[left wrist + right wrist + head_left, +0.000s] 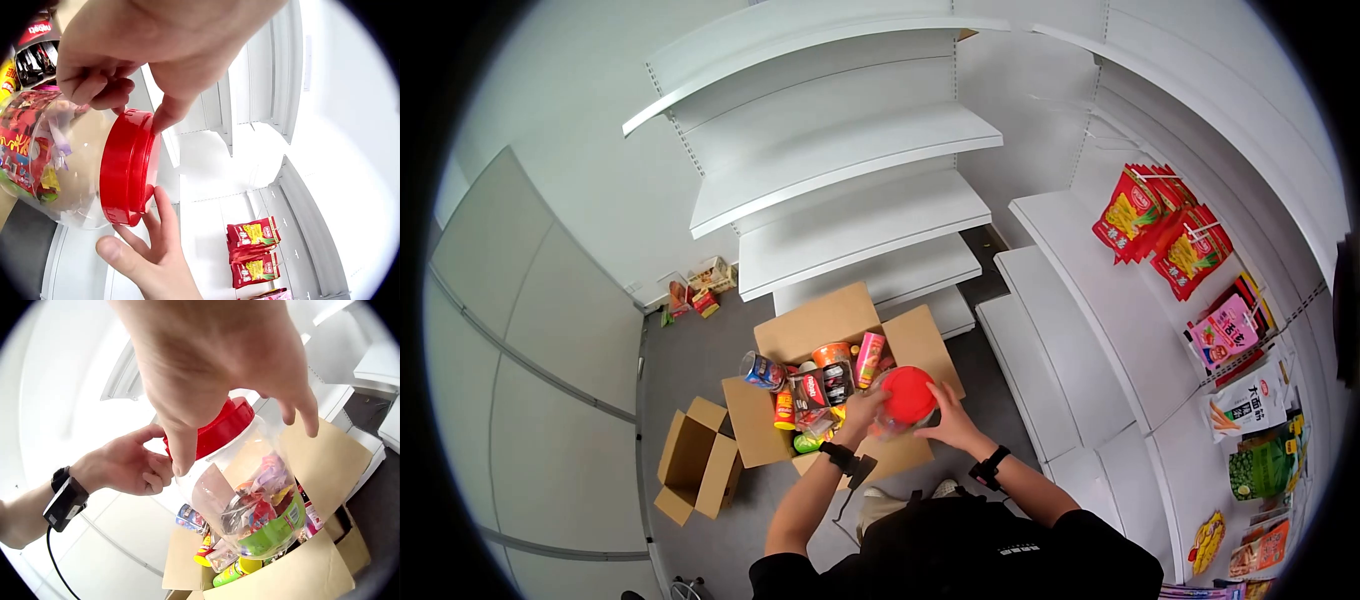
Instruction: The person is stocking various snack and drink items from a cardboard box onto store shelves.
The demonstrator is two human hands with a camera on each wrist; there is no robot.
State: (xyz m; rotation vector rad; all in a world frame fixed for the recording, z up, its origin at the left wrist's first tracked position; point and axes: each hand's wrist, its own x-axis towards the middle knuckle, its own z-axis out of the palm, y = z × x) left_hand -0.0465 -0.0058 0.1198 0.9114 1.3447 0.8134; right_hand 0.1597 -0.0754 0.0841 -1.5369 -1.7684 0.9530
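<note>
A clear plastic jar (215, 487) with a wide red screw lid (908, 394) is held above an open cardboard box (818, 322). Wrapped snacks show through its wall in both wrist views. My left hand (863, 412) pinches the lid's edge, thumb on the top face and forefinger at the side, its other fingers curled in. On the opposite side, my right hand (956, 424) is spread, its extended fingers touching the lid; its thumb stands off the lid in the left wrist view.
Packed in the box are a pink canister (869, 358), a blue can (762, 371) and several snacks. A smaller open carton (718, 470) stands on the floor at left. White shelves (850, 140) rise ahead; red snack bags (1135, 212) hang at right.
</note>
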